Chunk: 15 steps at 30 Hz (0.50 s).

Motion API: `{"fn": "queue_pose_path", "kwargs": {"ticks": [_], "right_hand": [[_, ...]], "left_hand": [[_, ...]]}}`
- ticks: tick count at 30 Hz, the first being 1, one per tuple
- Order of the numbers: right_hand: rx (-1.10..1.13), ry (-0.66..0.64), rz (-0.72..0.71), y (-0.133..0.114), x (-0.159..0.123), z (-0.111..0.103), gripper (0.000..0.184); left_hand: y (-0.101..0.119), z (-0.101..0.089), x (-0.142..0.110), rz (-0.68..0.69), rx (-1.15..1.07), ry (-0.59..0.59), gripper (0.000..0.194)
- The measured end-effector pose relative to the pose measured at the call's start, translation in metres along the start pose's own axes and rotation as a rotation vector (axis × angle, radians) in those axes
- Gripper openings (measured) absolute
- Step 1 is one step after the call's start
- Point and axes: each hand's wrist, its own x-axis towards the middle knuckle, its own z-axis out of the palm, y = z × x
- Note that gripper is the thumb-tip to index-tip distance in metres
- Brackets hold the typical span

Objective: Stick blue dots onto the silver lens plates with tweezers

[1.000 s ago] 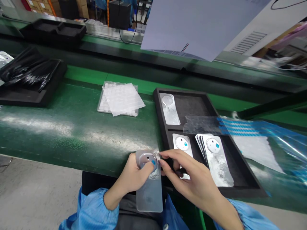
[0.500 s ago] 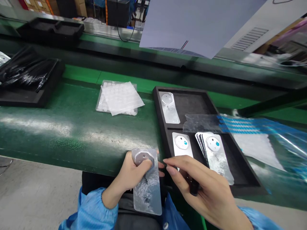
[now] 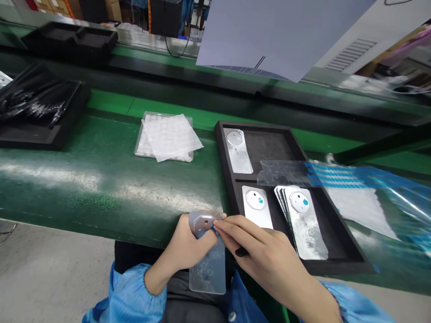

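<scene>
My left hand (image 3: pixel 188 244) grips a silver rectangular metal plate (image 3: pixel 207 273) over my lap, its thumb pressed on the front face near a raised octagonal part. My right hand (image 3: pixel 262 251) is closed, its fingertips on the plate beside the octagon. A slim black tool (image 3: pixel 241 252) shows partly under its fingers; its kind is hidden. By the left thumb tip is a small blue spot (image 3: pixel 213 228). To the right, a black foam tray (image 3: pixel 232 197) holds a similar plate (image 3: pixel 256 206) with a blue mark and a fanned stack of plates (image 3: pixel 305 224).
Another plate (image 3: pixel 239 152) lies in the tray's far compartment. A clear film strip with blue dots (image 3: pixel 340 175) crosses the tray's right side. White sheets cover a clear plastic box (image 3: pixel 138 146). Black bags (image 3: pixel 37 98) fill a tray at left. A paper sheet (image 3: pixel 269 36) hangs ahead.
My right hand has moved left, bringing its fingertips from beside the plate onto it. The plate has shifted slightly and tilted in my left hand.
</scene>
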Motion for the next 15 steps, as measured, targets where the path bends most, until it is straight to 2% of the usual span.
{"fn": "queue_pose_path", "kwargs": {"ticks": [4, 9, 11, 15], "right_hand": [[-0.033, -0.017, -0.010, 0.0006, -0.0008, 0.0007, 0.030], [-0.044, -0.048, 0.008, 0.0002, -0.0014, 0.0024, 0.027], [-0.039, -0.066, 0.011, -0.0007, -0.0005, 0.0023, 0.027], [-0.027, -0.083, 0.002, -0.0016, 0.0005, 0.0012, 0.028]], "left_hand": [[-0.0022, 0.0003, -0.0010, -0.006, 0.028, 0.017, 0.014], [0.0000, -0.0008, -0.0030, -0.019, 0.000, 0.003, 0.009], [0.0013, -0.0018, -0.0052, -0.083, -0.031, 0.039, 0.010], [0.0034, -0.0030, -0.0089, -0.298, -0.074, 0.196, 0.013]]}}
